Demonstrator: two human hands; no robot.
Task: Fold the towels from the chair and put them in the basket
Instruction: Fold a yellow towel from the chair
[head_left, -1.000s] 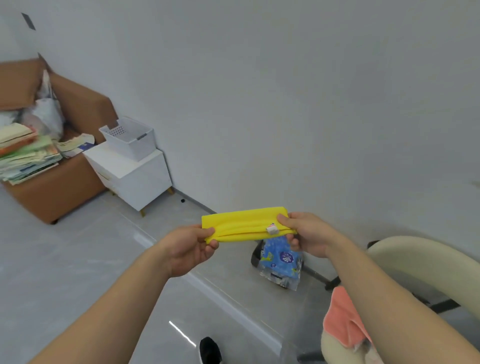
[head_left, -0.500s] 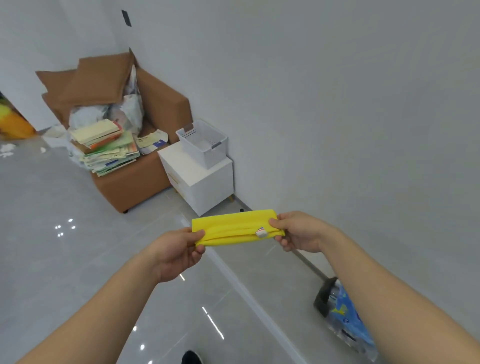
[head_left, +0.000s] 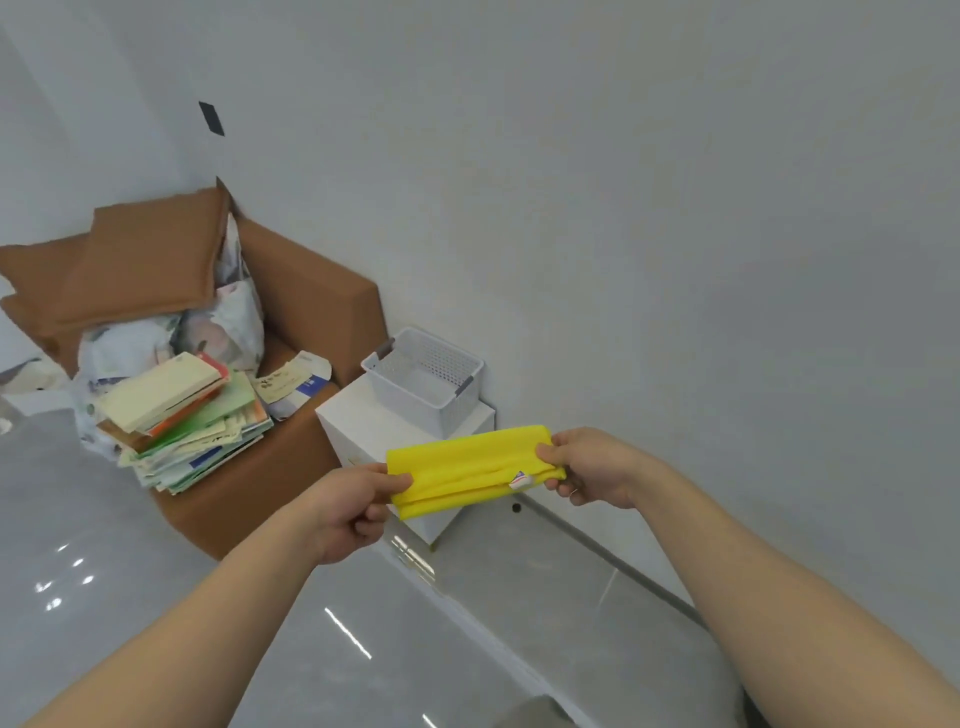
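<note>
One folded yellow towel (head_left: 470, 469) hangs in the air in front of the person, stretched level between two hands, with one small white label (head_left: 519, 480) showing near its right end. The left hand (head_left: 349, 512) pinches the towel's left end between thumb and curled fingers; the right hand (head_left: 592, 467) pinches the right end the same way, thumb on top. Just behind the towel, one white perforated basket (head_left: 426, 384) stands on one white cabinet (head_left: 363, 426) against the wall, and nothing shows inside it. Beside the cabinet sits one brown sofa (head_left: 291, 322), with two brown cushions (head_left: 140, 260) leaning at its back. On the seat lie one slanting stack of books and papers (head_left: 182, 421) and crumpled white bags (head_left: 218, 322). One small dark patch (head_left: 211, 118) marks the wall above, and the grey floor (head_left: 104, 519) is glossy.
</note>
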